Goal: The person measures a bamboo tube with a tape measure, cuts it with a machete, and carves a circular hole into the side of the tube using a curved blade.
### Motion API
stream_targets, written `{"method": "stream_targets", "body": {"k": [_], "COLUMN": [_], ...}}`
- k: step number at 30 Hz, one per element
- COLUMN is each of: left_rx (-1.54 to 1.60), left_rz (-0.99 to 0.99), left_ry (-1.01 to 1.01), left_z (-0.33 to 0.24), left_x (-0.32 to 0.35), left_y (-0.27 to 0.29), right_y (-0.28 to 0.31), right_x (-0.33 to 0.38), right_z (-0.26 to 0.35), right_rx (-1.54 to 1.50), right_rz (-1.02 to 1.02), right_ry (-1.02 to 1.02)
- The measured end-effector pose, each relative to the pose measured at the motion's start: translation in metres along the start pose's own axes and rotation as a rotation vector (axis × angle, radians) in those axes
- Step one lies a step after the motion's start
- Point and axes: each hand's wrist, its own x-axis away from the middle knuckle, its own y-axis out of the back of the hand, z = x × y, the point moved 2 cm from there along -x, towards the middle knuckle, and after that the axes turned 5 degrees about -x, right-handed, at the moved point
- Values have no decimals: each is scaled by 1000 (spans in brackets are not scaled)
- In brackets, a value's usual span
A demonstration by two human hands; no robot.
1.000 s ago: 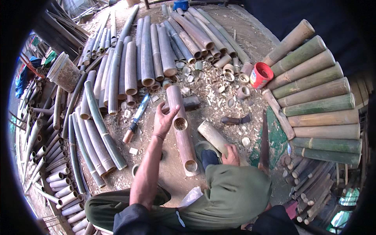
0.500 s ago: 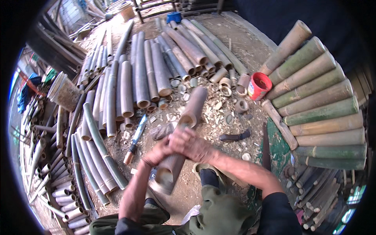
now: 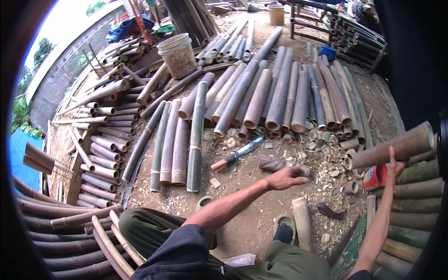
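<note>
At your far left, short bamboo tubes [image 3: 100, 156] lie stacked with their hollow ends facing you. Further up, a pale bucket [image 3: 178, 55] stands among the poles; what fills it is hard to make out, perhaps sawdust or chips. Long bamboo poles [image 3: 261, 93] lie side by side across the middle ground, and a machete [image 3: 238, 153] rests on the dirt below them. Your left hand [image 3: 287, 178] hangs open, fingers loose, just above a dark chunk of wood [image 3: 280, 163], gripping nothing. A cut bamboo piece [image 3: 302, 224] lies beside your foot. Your right hand [image 3: 394, 167] grasps a thick bamboo section [image 3: 394, 145] from below, raised over a red cup [image 3: 375, 177].
</note>
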Motion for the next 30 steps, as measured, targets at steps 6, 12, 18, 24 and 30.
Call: {"method": "stream_targets", "body": {"k": [6,12,18,24,30], "left_rx": [-650,-1000,-717,-938,-1125], "left_rz": [-768,-1417,-1193,-644,-527], "left_ry": [662,1138,1230,1317,1062], "left_z": [182,300,369,369,424], "left_x": [151,361,507,511,562], "left_y": [118,195,234,261,297], "right_y": [17,-27,-99,-103,-160], "right_x": [-5,103,296,420,412], "right_z": [23,64,104,87,135], "right_rx": [52,429,566,1068,869], "right_rz": [68,564,1122,1169,1303], "right_ry": [83,46,-87,-387,-91]}}
